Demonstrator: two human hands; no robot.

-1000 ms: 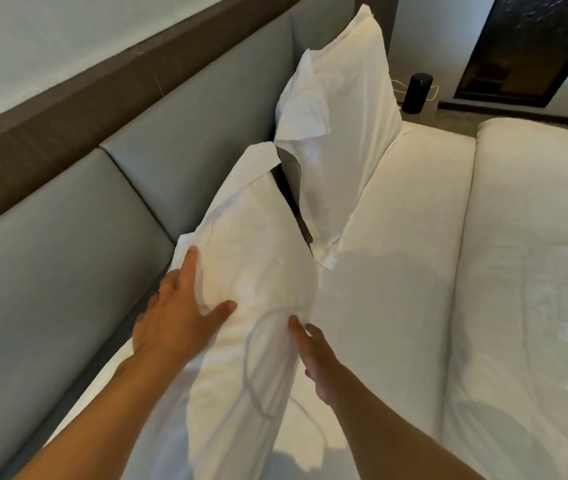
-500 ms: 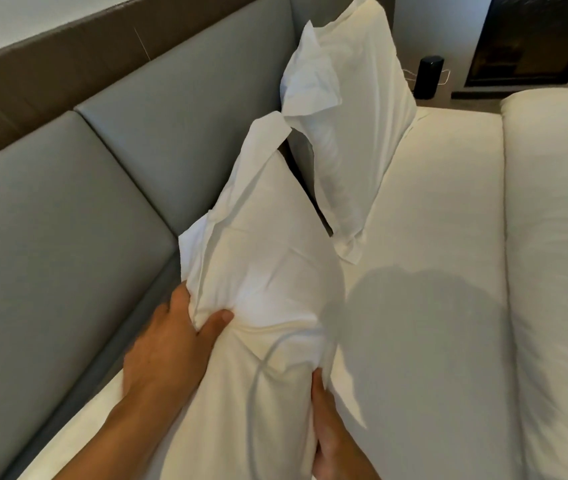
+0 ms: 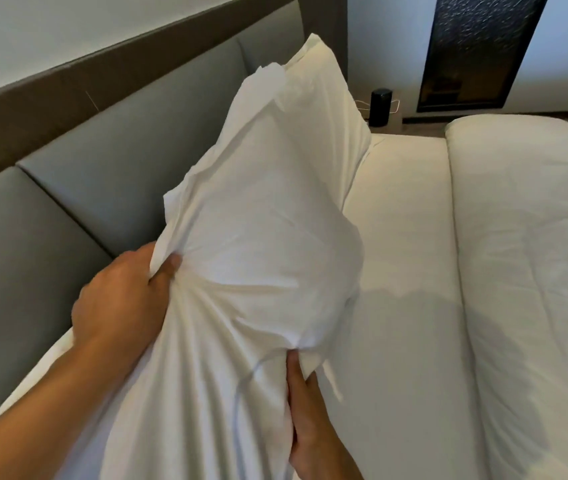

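Observation:
A white pillow is held up off the bed in front of me, its case bunched and creased. My left hand grips a fold of the case on the pillow's left side, thumb on top. My right hand pinches the fabric at its lower right edge. A second white pillow stands upright behind it against the grey padded headboard, mostly hidden by the near one.
The bed has a white sheet and a thick white duvet folded along the right. A black cylinder with a cable stands on the bedside surface beyond the bed. A dark framed panel hangs on the far wall.
Both hands have gone from resting on the near pillow to gripping its case. The pillow has been lifted up and toward me, now covering most of the far pillow.

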